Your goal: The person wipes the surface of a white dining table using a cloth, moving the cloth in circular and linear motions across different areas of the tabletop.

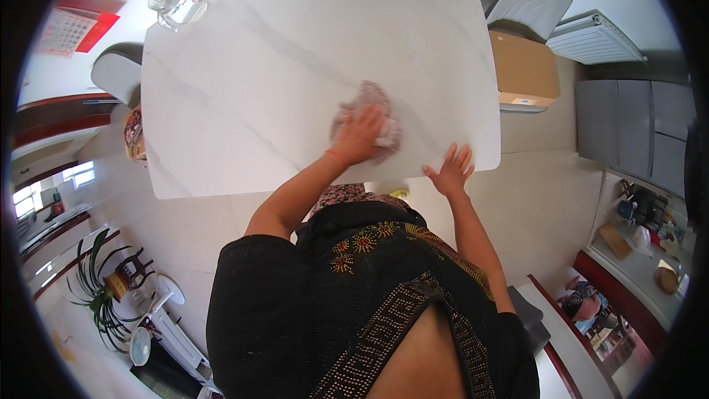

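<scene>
A white, grey-veined tabletop (281,37) stretches out in front of me. Near its middle, toward my side, my left hand (357,136) presses down on a crumpled pinkish-grey cloth (375,94) and grips it against the surface. The cloth sticks out ahead of the fingers and to the right of the palm. At the near right part of the table, my right hand (452,171) holds nothing. Its fingers are spread and rest on the tabletop close to the near edge.
A glass jar (177,1) stands at the table's far left corner. Beyond the right edge are a cardboard box (524,68) and a grey chair (532,0); another chair (118,74) is at the left. A potted plant (116,286) stands at the lower left.
</scene>
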`<state>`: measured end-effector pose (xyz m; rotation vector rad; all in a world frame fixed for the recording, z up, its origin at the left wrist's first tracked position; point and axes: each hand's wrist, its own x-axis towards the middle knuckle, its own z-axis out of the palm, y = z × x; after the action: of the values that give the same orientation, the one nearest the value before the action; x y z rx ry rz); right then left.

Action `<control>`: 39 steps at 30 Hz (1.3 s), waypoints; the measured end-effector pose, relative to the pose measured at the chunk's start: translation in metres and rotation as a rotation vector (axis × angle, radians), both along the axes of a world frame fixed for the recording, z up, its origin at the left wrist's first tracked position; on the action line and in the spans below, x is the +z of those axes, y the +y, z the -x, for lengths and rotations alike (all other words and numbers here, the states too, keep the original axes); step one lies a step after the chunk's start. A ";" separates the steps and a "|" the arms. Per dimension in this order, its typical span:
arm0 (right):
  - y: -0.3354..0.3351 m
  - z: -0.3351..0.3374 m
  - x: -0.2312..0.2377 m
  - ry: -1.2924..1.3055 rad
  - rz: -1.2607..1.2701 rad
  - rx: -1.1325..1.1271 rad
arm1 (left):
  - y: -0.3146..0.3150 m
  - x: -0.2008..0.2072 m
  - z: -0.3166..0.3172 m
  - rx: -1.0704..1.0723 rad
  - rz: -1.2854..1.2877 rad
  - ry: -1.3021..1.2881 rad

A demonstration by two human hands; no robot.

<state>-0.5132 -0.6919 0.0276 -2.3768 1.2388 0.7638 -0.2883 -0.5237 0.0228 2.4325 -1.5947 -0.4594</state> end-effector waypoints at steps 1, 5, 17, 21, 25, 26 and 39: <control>-0.001 0.005 -0.003 -0.011 -0.009 -0.006 | 0.019 0.008 -0.009 0.109 -0.048 0.059; -0.005 0.044 -0.016 -0.287 0.132 0.094 | 0.128 -0.032 -0.063 0.613 0.109 -0.191; 0.056 0.397 -0.109 -0.189 -0.371 -1.422 | 0.085 -0.032 -0.018 0.920 -0.268 -0.250; 0.089 0.445 -0.107 0.132 -0.260 -1.183 | -0.043 -0.004 0.065 0.454 -0.158 -0.275; 0.083 0.377 -0.058 -0.574 -0.672 -1.496 | -0.110 0.009 0.123 0.357 -0.004 -0.280; 0.069 0.374 -0.063 -0.857 -0.887 -1.656 | -0.139 0.018 0.141 0.322 -0.078 -0.189; -0.041 0.220 0.182 -1.983 -1.892 -0.787 | -0.011 -0.026 0.091 0.592 -0.224 -0.189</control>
<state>-0.7328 -0.7327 0.2095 -0.1458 -0.0117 -0.6091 -0.3788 -0.5347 -0.0034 3.0187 -0.8276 -0.3187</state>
